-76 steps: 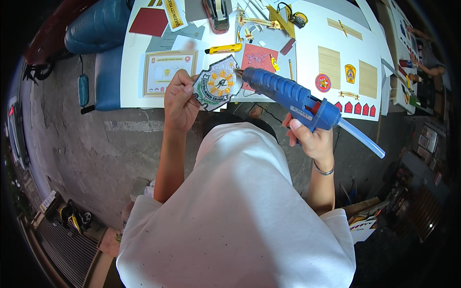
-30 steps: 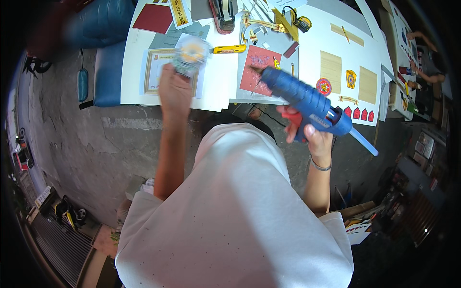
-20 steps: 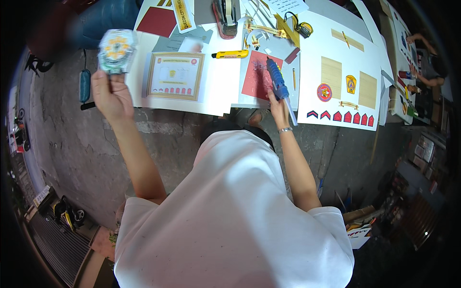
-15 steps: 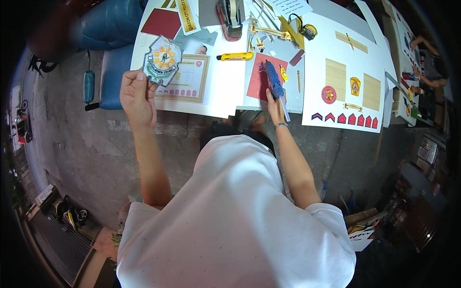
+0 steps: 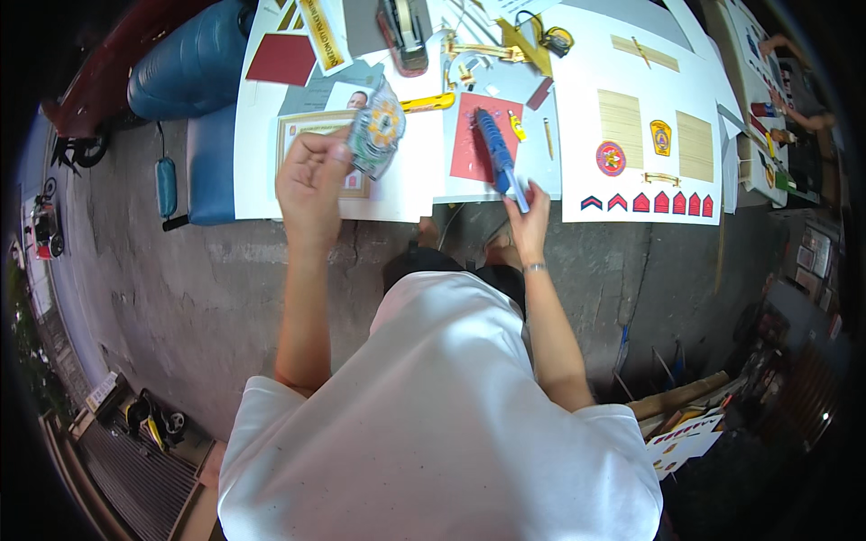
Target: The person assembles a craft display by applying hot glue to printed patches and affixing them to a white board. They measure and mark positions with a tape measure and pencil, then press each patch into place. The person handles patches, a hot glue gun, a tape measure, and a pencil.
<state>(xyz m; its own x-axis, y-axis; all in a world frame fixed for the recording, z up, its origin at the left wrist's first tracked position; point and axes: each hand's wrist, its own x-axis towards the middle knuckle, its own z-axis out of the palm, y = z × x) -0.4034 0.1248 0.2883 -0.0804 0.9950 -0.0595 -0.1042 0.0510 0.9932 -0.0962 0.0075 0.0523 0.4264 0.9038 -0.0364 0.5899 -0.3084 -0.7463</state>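
My left hand [image 5: 313, 185] is closed, pinching the edge of a badge-shaped emblem [image 5: 377, 131] with a gold sun, white and green parts. The emblem is tilted and slightly blurred above the table's left half. A blue glue gun [image 5: 492, 149] lies slantwise over a red sheet [image 5: 465, 162], its pale glue stick [image 5: 520, 194] pointing toward me. My right hand [image 5: 530, 219] is at the stick's near end, thumb and fingers apart on either side of it. Under the emblem is a gold-framed certificate [image 5: 290, 126], partly hidden by my left hand.
A yellow cutter [image 5: 428, 104] and a tape dispenser [image 5: 403, 41] lie beyond the emblem. A white board [image 5: 586, 126] with wood-grain panels, round and shield emblems and red chevrons covers the right side. Left of the table stands a blue padded seat [image 5: 212, 171]. Another person's arms [image 5: 794, 113] show far right.
My left hand has carried the emblem to the right, turning it. My right hand has drawn back from the glue gun's body to the end of its stick. The view has shifted slightly.
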